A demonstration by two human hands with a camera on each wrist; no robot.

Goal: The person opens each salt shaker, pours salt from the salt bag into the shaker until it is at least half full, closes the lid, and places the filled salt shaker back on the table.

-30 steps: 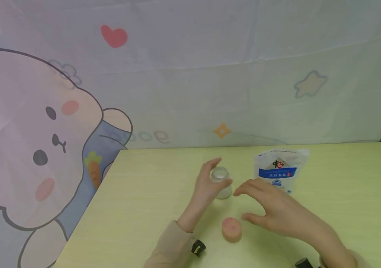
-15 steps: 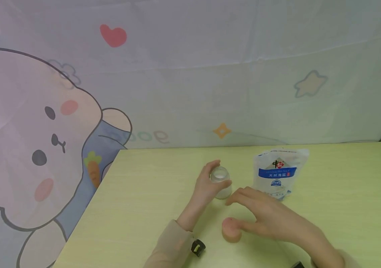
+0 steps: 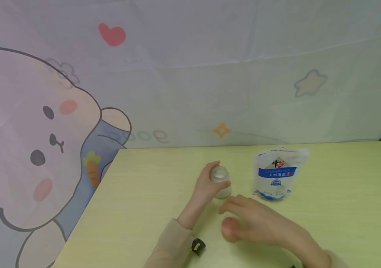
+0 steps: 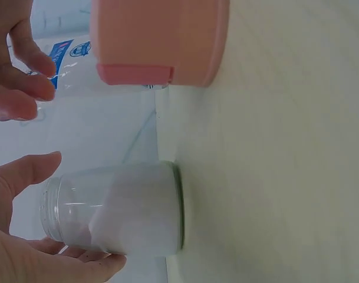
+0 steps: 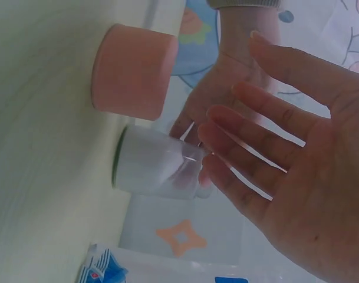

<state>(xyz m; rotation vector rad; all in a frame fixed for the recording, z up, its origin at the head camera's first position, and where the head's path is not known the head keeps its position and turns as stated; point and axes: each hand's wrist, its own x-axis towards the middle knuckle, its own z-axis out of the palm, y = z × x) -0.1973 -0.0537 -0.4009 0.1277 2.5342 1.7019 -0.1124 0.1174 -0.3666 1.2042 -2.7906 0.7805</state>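
My left hand [image 3: 207, 186] holds a clear glass jar [image 4: 120, 206] around its neck, thumb on one side and fingers on the other. The jar stands upright and uncapped on the table, with whitish contents. Nearer to me is a short pink round cap [image 3: 229, 230] with a small tab on its side, as the left wrist view shows. Over that cap hovers my right hand [image 3: 260, 223], its fingers spread and loosely bent. In the right wrist view, nothing lies in the right palm [image 5: 309, 171], and the cap [image 5: 135, 71] sits beyond the fingertips.
A white and blue salt bag [image 3: 275, 176] stands upright behind my right hand. The pale yellow-green table [image 3: 143, 186] ends at a printed cloth backdrop [image 3: 190, 74]. A black strap piece [image 3: 198, 246] sits by my left sleeve.
My right hand has moved left and toward me, from beside the jar to over the pink cap, uncovering the bag's lower part. The left hand stays on the jar.
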